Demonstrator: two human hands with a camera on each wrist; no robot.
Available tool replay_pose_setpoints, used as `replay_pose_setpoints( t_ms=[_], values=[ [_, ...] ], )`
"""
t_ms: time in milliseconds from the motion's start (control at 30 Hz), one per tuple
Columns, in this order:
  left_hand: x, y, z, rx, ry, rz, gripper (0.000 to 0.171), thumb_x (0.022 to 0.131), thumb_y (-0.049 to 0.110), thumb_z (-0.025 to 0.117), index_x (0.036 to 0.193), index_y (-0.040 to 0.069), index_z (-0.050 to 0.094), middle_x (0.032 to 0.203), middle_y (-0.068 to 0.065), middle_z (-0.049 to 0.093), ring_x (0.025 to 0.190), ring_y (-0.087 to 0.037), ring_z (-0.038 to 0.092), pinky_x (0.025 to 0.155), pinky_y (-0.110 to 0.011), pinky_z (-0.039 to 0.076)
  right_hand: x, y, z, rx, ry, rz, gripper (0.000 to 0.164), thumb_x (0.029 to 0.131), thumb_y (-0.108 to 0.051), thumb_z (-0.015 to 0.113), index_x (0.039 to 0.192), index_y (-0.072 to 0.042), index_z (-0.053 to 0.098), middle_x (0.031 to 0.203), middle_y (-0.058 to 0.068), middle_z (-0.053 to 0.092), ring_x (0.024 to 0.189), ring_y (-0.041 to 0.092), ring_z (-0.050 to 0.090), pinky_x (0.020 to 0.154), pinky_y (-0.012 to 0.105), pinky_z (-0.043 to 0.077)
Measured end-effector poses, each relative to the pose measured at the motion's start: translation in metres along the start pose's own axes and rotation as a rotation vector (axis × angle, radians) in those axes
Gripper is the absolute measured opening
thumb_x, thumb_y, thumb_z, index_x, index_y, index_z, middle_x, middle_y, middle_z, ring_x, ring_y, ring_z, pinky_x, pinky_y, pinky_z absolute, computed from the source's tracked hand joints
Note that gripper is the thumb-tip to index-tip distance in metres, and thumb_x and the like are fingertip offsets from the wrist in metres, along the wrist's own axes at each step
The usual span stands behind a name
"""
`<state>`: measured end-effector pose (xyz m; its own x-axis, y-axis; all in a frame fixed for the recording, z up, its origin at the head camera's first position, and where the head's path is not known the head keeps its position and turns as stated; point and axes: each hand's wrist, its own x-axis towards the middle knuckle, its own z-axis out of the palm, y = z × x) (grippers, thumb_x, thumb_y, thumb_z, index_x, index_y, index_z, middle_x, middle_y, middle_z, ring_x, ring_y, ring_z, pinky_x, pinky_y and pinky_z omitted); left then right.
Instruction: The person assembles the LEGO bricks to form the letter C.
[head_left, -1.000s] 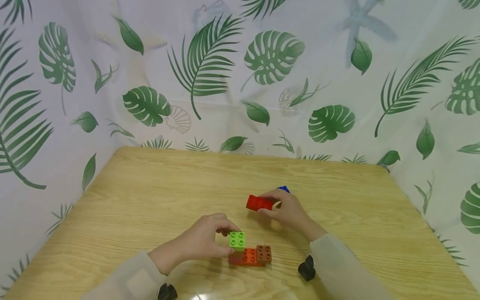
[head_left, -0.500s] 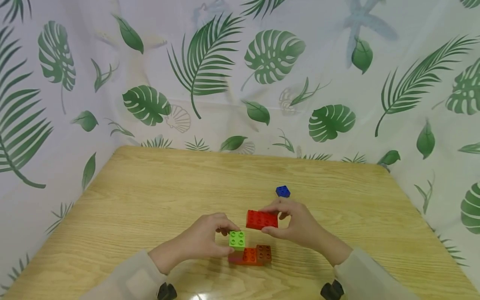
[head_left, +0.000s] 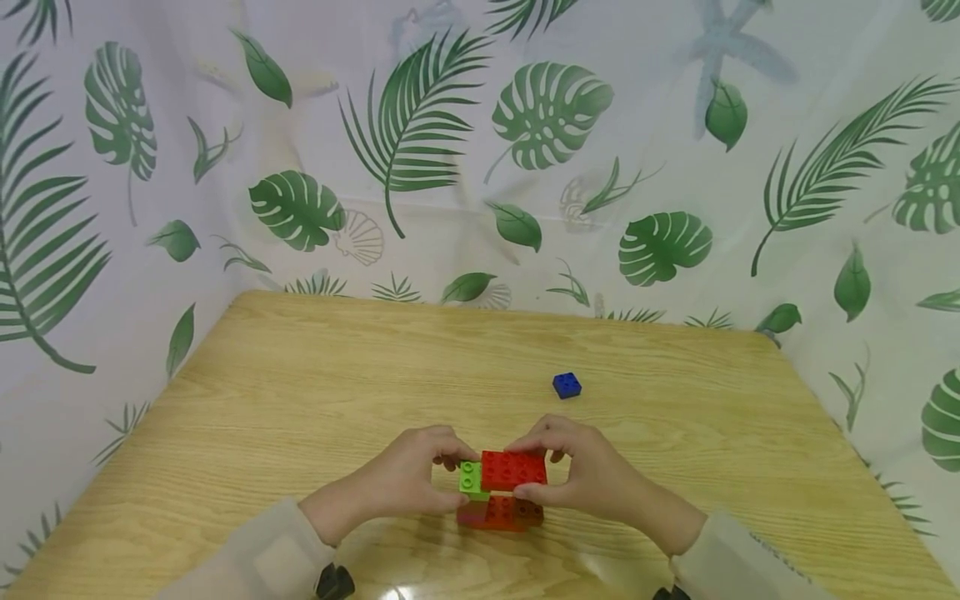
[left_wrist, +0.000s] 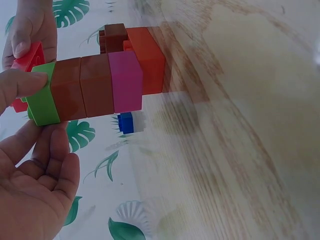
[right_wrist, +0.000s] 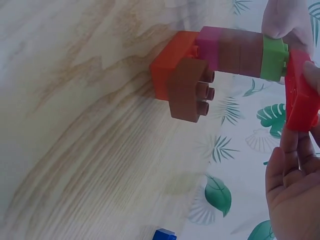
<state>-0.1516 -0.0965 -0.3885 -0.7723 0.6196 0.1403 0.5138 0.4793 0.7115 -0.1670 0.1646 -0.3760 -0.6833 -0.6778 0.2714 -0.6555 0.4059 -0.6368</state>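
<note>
A tower of two brown bricks (left_wrist: 82, 87) on a pink brick (left_wrist: 126, 82) stands at the left end of an orange brick (right_wrist: 175, 55). My left hand (head_left: 390, 477) pinches the green brick (head_left: 468, 483) topping this tower between thumb and fingers. My right hand (head_left: 600, 475) grips the right part of a long red brick (head_left: 512, 471), held level over the green brick's right half. Green studs show beside the red brick in the right wrist view; whether they are joined I cannot tell. Below the red brick, another brown brick (right_wrist: 185, 92) sits on the orange one's right end.
A small blue brick (head_left: 567, 385) lies farther back on the wooden table (head_left: 337, 367), right of centre. A white cloth (head_left: 450, 250) printed with leaves hangs behind and beside the table.
My right hand has carried the red brick toward me and down from near the blue brick, over the green brick and the right brown brick. My left hand has kept its hold.
</note>
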Motion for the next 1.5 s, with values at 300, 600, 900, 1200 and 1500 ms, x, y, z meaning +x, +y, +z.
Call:
replay_pose_setpoints(
  t_ms=[300, 600, 900, 1200, 1500],
  values=[
    [0.000, 0.001, 0.000, 0.006, -0.003, -0.022, 0.037, 0.077, 0.015, 0.078, 0.111, 0.006, 0.068, 0.090, 0.010, 0.056, 0.085, -0.011, 0.055, 0.080, -0.036, 0.049, 0.005, -0.007, -0.005, -0.077, -0.047, -0.006, 0.033, 0.079, -0.032, 0.079, 0.108, -0.018, 0.072, 0.089, -0.015, 0.057, 0.076, 0.005, 0.052, 0.064, 0.030, 0.050],
    [0.001, 0.001, -0.001, -0.012, -0.009, -0.027, 0.036, 0.077, 0.014, 0.078, 0.110, 0.005, 0.068, 0.090, 0.009, 0.057, 0.087, -0.015, 0.058, 0.081, -0.037, 0.050, 0.013, -0.014, -0.009, -0.110, -0.100, -0.001, 0.032, 0.079, -0.034, 0.079, 0.105, -0.016, 0.074, 0.085, -0.014, 0.056, 0.073, 0.005, 0.053, 0.060, 0.025, 0.046],
    [0.002, 0.002, -0.002, -0.045, -0.026, -0.033, 0.036, 0.078, 0.014, 0.077, 0.112, 0.005, 0.067, 0.093, 0.008, 0.057, 0.089, -0.021, 0.059, 0.082, -0.038, 0.049, 0.015, -0.020, -0.012, -0.140, -0.154, 0.017, 0.035, 0.077, -0.032, 0.080, 0.104, -0.010, 0.074, 0.080, -0.013, 0.051, 0.072, 0.003, 0.053, 0.060, 0.022, 0.046],
    [0.002, 0.001, -0.001, -0.030, -0.019, -0.020, 0.038, 0.078, 0.017, 0.079, 0.113, 0.009, 0.066, 0.098, 0.008, 0.059, 0.090, -0.014, 0.057, 0.080, -0.038, 0.049, 0.018, -0.023, -0.012, -0.136, -0.185, 0.026, 0.036, 0.077, -0.030, 0.081, 0.105, -0.008, 0.074, 0.080, -0.012, 0.051, 0.073, 0.003, 0.053, 0.063, 0.022, 0.048],
    [0.004, 0.001, 0.017, -0.129, 0.148, 0.009, 0.035, 0.079, 0.027, 0.079, 0.110, 0.016, 0.066, 0.103, 0.010, 0.064, 0.093, -0.008, 0.058, 0.078, -0.038, 0.050, 0.017, -0.023, -0.012, -0.133, -0.182, 0.034, 0.035, 0.076, -0.028, 0.082, 0.104, -0.008, 0.074, 0.079, -0.012, 0.052, 0.072, 0.002, 0.053, 0.062, 0.022, 0.048]
  ],
)
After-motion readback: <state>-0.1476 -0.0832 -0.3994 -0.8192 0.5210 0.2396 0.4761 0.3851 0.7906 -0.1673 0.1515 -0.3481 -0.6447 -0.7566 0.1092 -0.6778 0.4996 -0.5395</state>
